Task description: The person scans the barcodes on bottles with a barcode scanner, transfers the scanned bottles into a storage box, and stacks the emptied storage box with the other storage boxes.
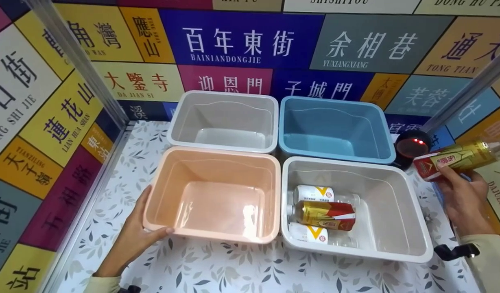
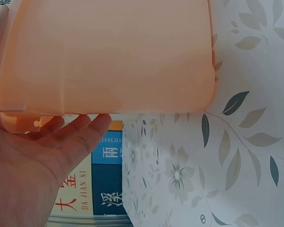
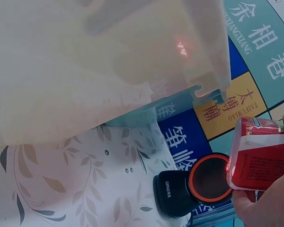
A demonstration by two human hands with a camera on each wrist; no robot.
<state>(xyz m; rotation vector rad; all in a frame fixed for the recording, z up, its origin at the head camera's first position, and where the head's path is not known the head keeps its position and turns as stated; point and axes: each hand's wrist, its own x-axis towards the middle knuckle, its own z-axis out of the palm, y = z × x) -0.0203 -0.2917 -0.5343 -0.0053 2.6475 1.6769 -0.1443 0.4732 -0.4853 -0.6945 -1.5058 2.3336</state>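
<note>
My left hand (image 1: 134, 232) holds the near left corner of a peach plastic bin (image 1: 213, 150), thumb on the front rim. In the left wrist view, its fingers (image 2: 78, 130) lie against the bin's side below the rim. My right hand (image 1: 463, 195) grips a drink bottle (image 1: 457, 156) with a gold and red label, tilted with its cap to the right. The bottle's red base end is close to a round black scanner (image 1: 412, 146) with red lights lit. In the right wrist view, the bottle (image 3: 262, 156) overlaps the scanner's orange-ringed face (image 3: 210, 177).
A light grey bin (image 1: 416, 228) at the front right contains several bottles, with a gold and red bottle (image 1: 327, 215) on top of white-labelled ones. Behind stand another grey bin (image 1: 223, 95) and a blue bin (image 1: 335, 101). Lettered panels (image 1: 241, 40) and metal posts enclose the leaf-patterned table (image 1: 217, 268).
</note>
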